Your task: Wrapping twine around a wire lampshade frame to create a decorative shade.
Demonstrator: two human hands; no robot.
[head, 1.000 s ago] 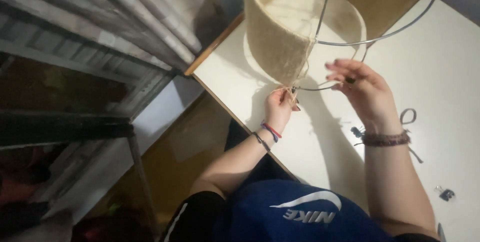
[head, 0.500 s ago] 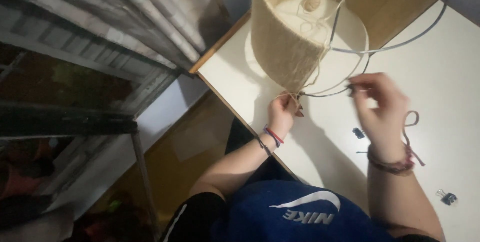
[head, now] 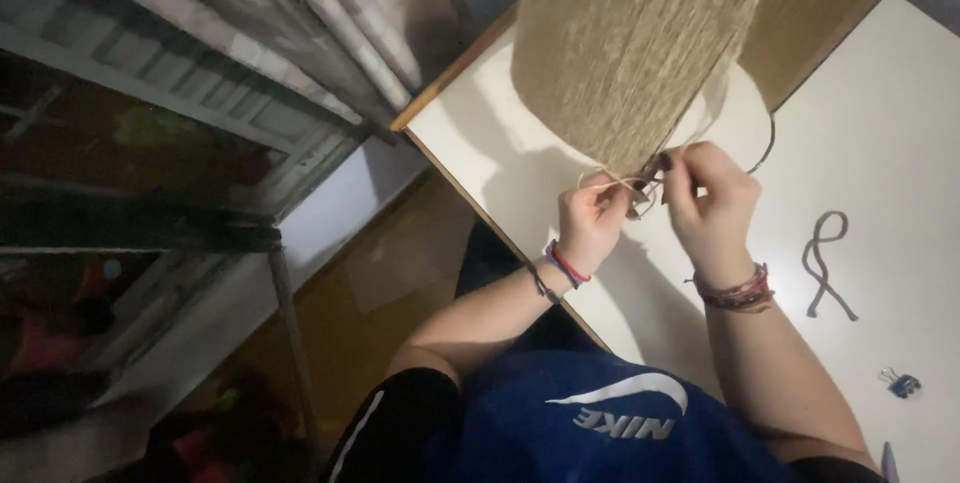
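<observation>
1 lampshade (head: 630, 43), tan, twine-wrapped, standing on white worktop (head: 900, 123) | 1 twine strand (head: 608, 183) at its lower rim | 2 hands: left (head: 592, 220), right (head: 712, 205), both pinching twine, close together | 1 grey cord loop (head: 826, 261) | 1 binder clip (head: 900, 382)

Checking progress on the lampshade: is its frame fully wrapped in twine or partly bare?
Partly bare. Twine covers the lampshade on the near side, but bare wire ring shows right of both hands.

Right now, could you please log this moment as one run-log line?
left hand: pinching twine | right hand: pinching twine at lampshade lower rim | table: loose cord, binder clip
</observation>
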